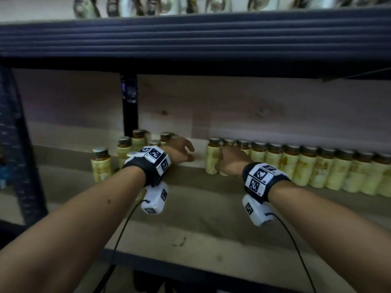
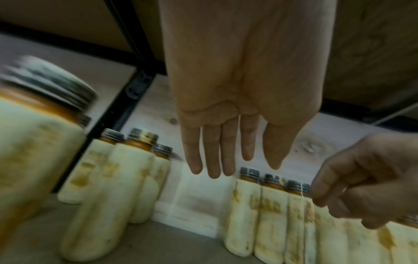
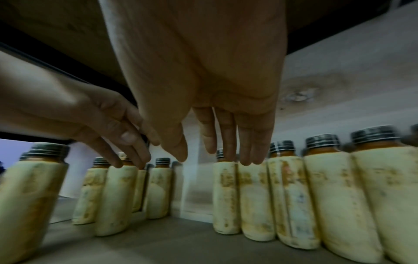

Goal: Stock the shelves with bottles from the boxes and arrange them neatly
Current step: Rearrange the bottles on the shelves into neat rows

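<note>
Cream-labelled bottles with orange contents and dark screw caps stand on the wooden shelf (image 1: 201, 208). A tidy row of bottles (image 1: 296, 168) (image 3: 328, 187) (image 2: 271, 223) runs to the right. A looser cluster of bottles (image 1: 124, 151) (image 2: 126, 178) (image 3: 115, 196) stands at the left, with one bottle (image 1: 101, 166) apart in front. My left hand (image 1: 186, 153) (image 2: 228, 166) hovers over the gap between cluster and row, fingers straight, holding nothing. My right hand (image 1: 224, 163) (image 3: 214, 153) reaches the row's left end, fingertips by the caps of the first bottles, gripping none.
A dark metal beam (image 1: 190, 37) of the shelf above hangs low over the hands, with blurred bottles (image 1: 148, 5) on top. A black upright post (image 1: 130, 106) stands behind the cluster. A dark rack frame (image 1: 19, 144) borders the left. The shelf's front strip is bare board.
</note>
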A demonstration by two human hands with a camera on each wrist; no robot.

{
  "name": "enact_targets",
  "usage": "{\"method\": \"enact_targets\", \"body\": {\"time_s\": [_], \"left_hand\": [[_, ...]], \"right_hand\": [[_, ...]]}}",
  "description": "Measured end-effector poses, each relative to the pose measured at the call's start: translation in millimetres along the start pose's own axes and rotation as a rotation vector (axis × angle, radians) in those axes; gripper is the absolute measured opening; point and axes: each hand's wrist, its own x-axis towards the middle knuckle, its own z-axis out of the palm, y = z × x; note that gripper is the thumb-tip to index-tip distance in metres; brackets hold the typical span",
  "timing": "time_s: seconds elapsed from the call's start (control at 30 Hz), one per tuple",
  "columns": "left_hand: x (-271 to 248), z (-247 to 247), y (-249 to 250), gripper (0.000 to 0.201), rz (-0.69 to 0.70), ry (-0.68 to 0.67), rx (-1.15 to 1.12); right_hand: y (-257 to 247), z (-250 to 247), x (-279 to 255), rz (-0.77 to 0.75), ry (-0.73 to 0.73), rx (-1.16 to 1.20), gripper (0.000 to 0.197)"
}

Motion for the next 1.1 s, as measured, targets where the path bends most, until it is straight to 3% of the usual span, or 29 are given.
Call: {"method": "enact_targets", "body": {"time_s": [0.1, 0.27, 0.37, 0.47, 0.57, 0.73, 0.97, 1.1], "left_hand": [[25.9, 29.5, 14.3, 0.035, 0.001, -0.038, -0.003], [69.5, 64.2, 23.9, 0.053, -0.026, 0.021, -0.016], [97.6, 75.9, 21.8, 0.064, -0.086, 0.104, -0.189], [121.9, 86.5, 20.7, 0.05, -0.14, 0.166, -0.429], [137.7, 101.6, 19.7, 0.032, -0.138, 0.189, -0.527], [143.8, 115.6, 15.0, 0.037, -0.147, 0.292, -0.518], [136.3, 102.7, -16.6, 0.042, -0.32, 0.406, -0.483], [130.6, 92.9, -37.4, 0.03, -0.328, 0.447, -0.53]], "right_hand": [[26.4, -2.1, 3.4, 0.042, 0.03, 0.013, 0.033], [54.8, -3.6, 27.5, 0.015, 0.088, 0.099, 0.013], [59.2, -4.4, 50.2, 0.003, 0.208, 0.195, 0.026], [59.8, 0.3, 76.6, 0.032, 0.199, 0.214, 0.043], [60.7, 10.6, 96.3, 0.054, 0.143, 0.218, 0.061], [61.2, 27.3, 115.4, 0.036, 0.129, 0.055, 0.052], [46.6, 35.6, 122.0, -0.04, 0.124, 0.019, 0.072], [37.5, 39.2, 125.4, -0.01, 0.149, 0.127, 0.065]]}}
